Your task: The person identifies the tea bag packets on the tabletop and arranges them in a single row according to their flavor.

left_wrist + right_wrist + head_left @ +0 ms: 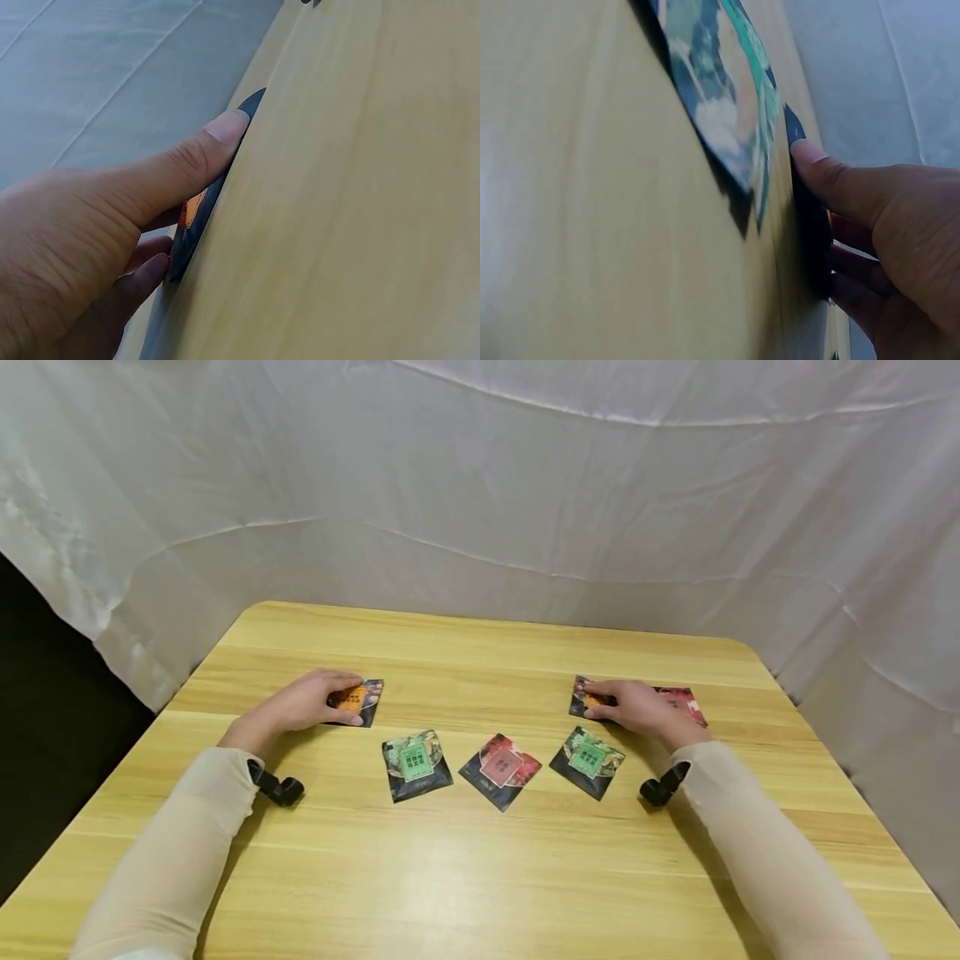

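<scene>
On the left part of the wooden tabletop (465, 868), the left hand (303, 703) holds an orange-labelled packet (356, 699), its grip partly closed, thumb and fingers at the packet's edges. Toward the right, the right hand (637, 706) has a similar grip on a second orange packet (580, 695); an outer red packet (686, 702) lies partly hidden behind that hand. Nearer the person, a left green packet (417, 764), a middle red packet (501, 768) and a right green packet (587, 762) lie apart in a row. Pale cloth (487, 485) hangs behind.
</scene>
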Motion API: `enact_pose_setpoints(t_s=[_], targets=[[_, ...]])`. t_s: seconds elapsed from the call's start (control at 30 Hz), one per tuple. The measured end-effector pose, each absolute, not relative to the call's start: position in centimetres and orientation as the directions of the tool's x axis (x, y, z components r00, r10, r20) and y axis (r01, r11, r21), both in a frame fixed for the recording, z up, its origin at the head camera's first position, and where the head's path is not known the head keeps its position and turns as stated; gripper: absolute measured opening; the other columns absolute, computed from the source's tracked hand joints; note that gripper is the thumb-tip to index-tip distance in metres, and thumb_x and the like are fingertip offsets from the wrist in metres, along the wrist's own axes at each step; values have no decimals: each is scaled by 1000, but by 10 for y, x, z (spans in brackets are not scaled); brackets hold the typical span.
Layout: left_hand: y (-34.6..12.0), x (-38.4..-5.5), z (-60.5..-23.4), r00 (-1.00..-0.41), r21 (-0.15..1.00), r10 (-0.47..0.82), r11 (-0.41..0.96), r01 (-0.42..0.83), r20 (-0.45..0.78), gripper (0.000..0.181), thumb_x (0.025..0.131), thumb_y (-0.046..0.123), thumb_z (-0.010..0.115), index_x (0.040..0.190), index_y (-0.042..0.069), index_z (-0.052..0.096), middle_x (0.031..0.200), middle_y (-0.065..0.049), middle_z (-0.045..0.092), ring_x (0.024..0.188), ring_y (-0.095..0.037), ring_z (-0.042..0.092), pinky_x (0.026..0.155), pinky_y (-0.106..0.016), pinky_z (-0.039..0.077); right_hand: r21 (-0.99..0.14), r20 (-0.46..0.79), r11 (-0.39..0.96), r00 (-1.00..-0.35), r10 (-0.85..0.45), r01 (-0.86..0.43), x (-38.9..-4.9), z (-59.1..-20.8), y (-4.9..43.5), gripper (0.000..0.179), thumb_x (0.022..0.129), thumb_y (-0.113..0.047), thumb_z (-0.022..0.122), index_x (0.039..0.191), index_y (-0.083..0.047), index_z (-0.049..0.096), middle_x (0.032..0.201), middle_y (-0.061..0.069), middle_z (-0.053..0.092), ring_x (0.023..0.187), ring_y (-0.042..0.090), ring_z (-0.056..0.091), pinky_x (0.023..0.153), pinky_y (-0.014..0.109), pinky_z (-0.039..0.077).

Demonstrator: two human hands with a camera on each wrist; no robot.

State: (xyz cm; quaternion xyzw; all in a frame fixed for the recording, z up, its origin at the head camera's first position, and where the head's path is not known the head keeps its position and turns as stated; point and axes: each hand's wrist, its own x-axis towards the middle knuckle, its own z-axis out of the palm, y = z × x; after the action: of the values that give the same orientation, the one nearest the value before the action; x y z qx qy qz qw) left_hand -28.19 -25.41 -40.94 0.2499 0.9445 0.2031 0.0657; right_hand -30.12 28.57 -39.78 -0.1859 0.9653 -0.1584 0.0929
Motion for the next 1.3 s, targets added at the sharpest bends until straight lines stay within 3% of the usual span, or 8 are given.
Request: enact_pose_setpoints(t_s=[0.43, 0.9, 1.3], targets=[[-244, -283, -408, -876, 425, 480, 804, 416, -52, 89, 85, 52, 71, 150, 1, 38, 150, -22, 37, 138, -43, 32, 110, -57, 28, -314, -116, 871, -895, -431, -379, -306, -393, 253, 66, 93, -46, 64, 147, -14, 47, 145, 17, 47, 131, 40, 44, 104, 57, 37], [-240, -285, -408, -870, 415, 490, 805, 424, -61, 87, 85, 51, 71, 149, 2, 39, 151, -22, 36, 138, -43, 31, 110, -56, 28, -375, -136, 846, -880, -455, -379, -303, -390, 203, 66, 90, -45, 67, 147, -17, 48, 146, 12, 47, 134, 35, 42, 106, 52, 36], [-241, -282, -406, -873, 432, 485, 801, 415, -61, 86, 86, 47, 73, 149, 1, 39, 151, -22, 36, 138, -44, 32, 108, -57, 30, -358, -142, 831, -855, -499, -426, -302, -393, 153, 64, 89, -49, 68, 144, -21, 52, 142, 7, 52, 123, 26, 53, 101, 44, 43]])
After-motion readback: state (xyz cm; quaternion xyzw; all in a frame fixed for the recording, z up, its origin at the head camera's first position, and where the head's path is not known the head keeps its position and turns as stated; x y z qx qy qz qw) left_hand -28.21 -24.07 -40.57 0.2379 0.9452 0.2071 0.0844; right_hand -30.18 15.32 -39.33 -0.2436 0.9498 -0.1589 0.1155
